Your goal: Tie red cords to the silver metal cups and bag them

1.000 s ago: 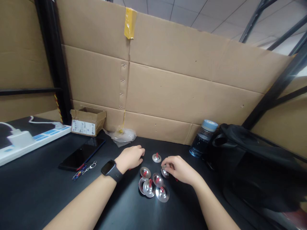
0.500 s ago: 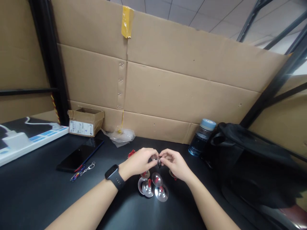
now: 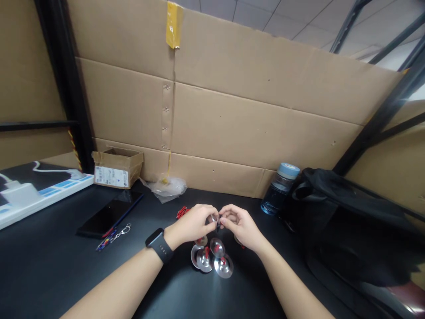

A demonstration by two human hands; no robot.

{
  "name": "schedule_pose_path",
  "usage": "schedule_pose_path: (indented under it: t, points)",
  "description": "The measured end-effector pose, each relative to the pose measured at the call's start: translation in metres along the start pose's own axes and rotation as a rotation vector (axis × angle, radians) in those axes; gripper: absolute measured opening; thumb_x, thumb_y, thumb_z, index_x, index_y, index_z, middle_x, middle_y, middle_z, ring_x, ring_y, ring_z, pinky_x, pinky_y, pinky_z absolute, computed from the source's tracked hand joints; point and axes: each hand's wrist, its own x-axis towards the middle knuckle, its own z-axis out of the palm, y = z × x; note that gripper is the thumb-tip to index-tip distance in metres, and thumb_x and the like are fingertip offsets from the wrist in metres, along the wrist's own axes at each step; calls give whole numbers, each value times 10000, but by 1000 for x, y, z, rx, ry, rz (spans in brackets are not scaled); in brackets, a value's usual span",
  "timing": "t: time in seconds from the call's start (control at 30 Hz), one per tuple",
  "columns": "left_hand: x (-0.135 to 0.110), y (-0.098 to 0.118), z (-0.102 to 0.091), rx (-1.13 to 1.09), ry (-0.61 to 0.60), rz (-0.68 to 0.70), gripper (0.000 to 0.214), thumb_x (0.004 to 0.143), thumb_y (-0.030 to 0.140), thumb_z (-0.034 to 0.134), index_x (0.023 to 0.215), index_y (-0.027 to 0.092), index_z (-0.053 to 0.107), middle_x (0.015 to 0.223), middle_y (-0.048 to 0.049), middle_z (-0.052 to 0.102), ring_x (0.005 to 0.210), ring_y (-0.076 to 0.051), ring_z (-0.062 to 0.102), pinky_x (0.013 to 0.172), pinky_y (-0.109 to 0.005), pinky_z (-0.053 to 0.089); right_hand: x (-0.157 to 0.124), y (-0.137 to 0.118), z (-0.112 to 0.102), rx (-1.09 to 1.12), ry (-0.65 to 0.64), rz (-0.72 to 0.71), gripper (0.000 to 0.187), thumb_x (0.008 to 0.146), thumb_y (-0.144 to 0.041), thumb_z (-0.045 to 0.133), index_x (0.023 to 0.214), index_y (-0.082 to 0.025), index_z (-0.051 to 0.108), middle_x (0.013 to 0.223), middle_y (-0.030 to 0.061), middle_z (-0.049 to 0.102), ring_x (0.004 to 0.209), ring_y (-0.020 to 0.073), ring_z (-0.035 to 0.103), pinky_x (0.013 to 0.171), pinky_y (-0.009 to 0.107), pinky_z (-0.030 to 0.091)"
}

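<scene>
My left hand (image 3: 195, 223) and my right hand (image 3: 239, 225) meet over the black table. Between their fingertips is a small metal finger cymbal (image 3: 215, 219), seen partly edge-on. The left fingers curl round its domed side, while the right thumb and forefinger pinch at its other face. Just below lie several more silver finger cymbals (image 3: 204, 260) with red cord loops, some overlapping. Another cymbal (image 3: 238, 241) is half hidden under my right hand. Behind my left wrist sits a bundle of red cord (image 3: 182, 212).
At left are a white power strip (image 3: 49, 196), a dark tablet or phone (image 3: 111, 213), a keyring strap (image 3: 114, 237) and a small cardboard box (image 3: 117, 168). Clear plastic wrap (image 3: 168, 190) lies behind. A blue-capped bottle (image 3: 280, 188) and a black bag (image 3: 352, 230) stand at right.
The cymbal between my hands has turned slightly, showing more of its domed side. Both hands stay in nearly the same place; the whole view has shifted a little.
</scene>
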Motion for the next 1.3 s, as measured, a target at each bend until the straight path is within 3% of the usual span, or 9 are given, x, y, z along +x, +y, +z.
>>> schedule_pose_path:
  t: [0.47, 0.77, 1.13, 1.3]
  points:
    - [-1, 4, 1, 19, -4, 1, 98, 753, 122, 599, 800, 186, 657, 766, -4, 707, 681, -143, 644, 661, -231, 453, -4, -5, 3, -39, -42, 30, 264, 890, -429, 746, 1000, -196, 687, 935, 47, 725, 872, 192, 695, 839, 349, 559]
    - [-3, 5, 3, -84, 6, -22, 88, 733, 108, 585, 742, 189, 617, 695, 13, 716, 620, -126, 656, 617, -208, 448, -4, -8, 5, -12, -62, 50, 272, 901, -441, 729, 1003, -194, 678, 935, 46, 720, 878, 190, 691, 814, 327, 550]
    - [-3, 4, 3, -31, 11, -32, 59, 719, 141, 635, 751, 186, 616, 684, 31, 685, 600, -109, 608, 564, -199, 379, -9, -19, 5, -161, -126, -34, 169, 869, -245, 727, 1027, -198, 691, 1031, 42, 656, 852, 158, 680, 810, 309, 571]
    - [-3, 7, 2, -31, 9, -36, 65, 711, 128, 618, 739, 187, 619, 669, 43, 665, 605, -106, 589, 575, -203, 376, -10, -15, 5, -204, -109, -101, 246, 789, -142, 748, 1018, -218, 700, 1104, 29, 606, 854, 137, 685, 784, 281, 578]
